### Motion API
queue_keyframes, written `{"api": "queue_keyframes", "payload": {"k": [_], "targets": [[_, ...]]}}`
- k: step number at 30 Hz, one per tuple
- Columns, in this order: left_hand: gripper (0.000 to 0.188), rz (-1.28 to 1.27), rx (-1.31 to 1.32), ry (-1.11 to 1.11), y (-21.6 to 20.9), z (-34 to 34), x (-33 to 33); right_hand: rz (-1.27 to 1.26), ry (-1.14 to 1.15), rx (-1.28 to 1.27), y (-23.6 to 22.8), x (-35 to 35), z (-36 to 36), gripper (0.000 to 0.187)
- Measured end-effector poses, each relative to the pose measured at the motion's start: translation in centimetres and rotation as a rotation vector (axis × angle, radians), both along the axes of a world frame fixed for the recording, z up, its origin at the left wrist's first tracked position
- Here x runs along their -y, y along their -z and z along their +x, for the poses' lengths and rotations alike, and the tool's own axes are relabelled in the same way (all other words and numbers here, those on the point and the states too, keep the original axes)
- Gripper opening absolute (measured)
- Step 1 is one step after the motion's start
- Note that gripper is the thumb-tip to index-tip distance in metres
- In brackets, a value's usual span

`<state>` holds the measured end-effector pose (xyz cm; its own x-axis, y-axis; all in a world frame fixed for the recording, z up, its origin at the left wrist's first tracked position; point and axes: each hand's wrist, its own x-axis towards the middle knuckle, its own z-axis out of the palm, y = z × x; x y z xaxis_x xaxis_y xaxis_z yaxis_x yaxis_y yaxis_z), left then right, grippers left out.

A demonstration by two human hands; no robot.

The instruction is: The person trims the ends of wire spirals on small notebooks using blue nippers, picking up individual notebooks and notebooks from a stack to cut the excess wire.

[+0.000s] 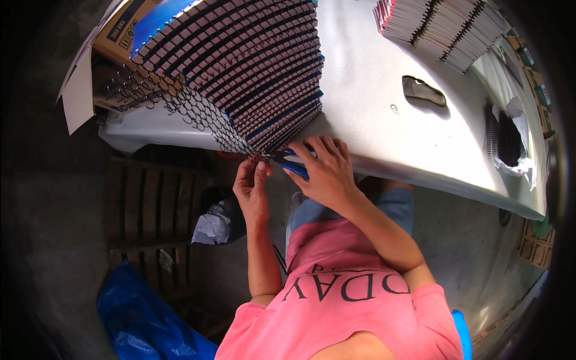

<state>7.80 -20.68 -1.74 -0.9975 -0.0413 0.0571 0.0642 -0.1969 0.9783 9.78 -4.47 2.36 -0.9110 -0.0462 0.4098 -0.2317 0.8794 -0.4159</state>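
Note:
A tall stack of spiral-bound notebooks (258,66) stands at the table's near edge, black coils facing me. Long coil ends (201,114) stick out past the notebooks on the left. My right hand (330,171) is closed around blue-handled pliers (295,170), whose jaws point left at the stack's lowest corner. Just left of the jaws, my left hand (252,189) pinches a coil end between thumb and fingers. The exact spot where the jaws meet the wire is too small to make out.
The white-covered table (372,114) holds a dark oval object (424,91), another notebook stack (444,30) and black coils (510,138) at the right. A cardboard box (123,36) stands behind the coil ends. Below left are wooden pallets (159,198) and a blue plastic sheet (141,315).

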Motion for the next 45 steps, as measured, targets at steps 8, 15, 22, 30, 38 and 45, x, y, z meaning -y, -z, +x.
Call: {"api": "queue_keyframes", "payload": {"k": [8,15,22,30,38,45], "targets": [[0.022,0.002,0.0,-0.001,0.1,0.0,-0.1,-0.019,-0.015,-0.008,0.0,-0.7,0.1,0.042],[0.018,0.016,-0.021,0.008,0.2,0.1,-0.1,0.009,-0.051,0.055,-0.2,-0.1,-0.6,0.036],[0.02,0.115,0.028,-0.093,0.6,-0.5,-1.3,-0.11,-0.028,0.129,1.1,-0.1,-0.5,0.037],[0.021,-0.034,-0.01,-0.047,-2.0,-0.1,-0.2,-0.041,-0.025,-0.084,-0.7,-0.6,-0.2,0.039],[0.025,0.021,-0.041,-0.035,-1.0,-0.4,0.4,0.047,-0.02,0.033,-1.3,0.6,-0.3,0.039],[0.025,0.031,-0.041,-0.064,-0.6,-0.3,0.1,0.011,-0.002,-0.044,-1.2,-0.5,-0.1,0.04]]}}
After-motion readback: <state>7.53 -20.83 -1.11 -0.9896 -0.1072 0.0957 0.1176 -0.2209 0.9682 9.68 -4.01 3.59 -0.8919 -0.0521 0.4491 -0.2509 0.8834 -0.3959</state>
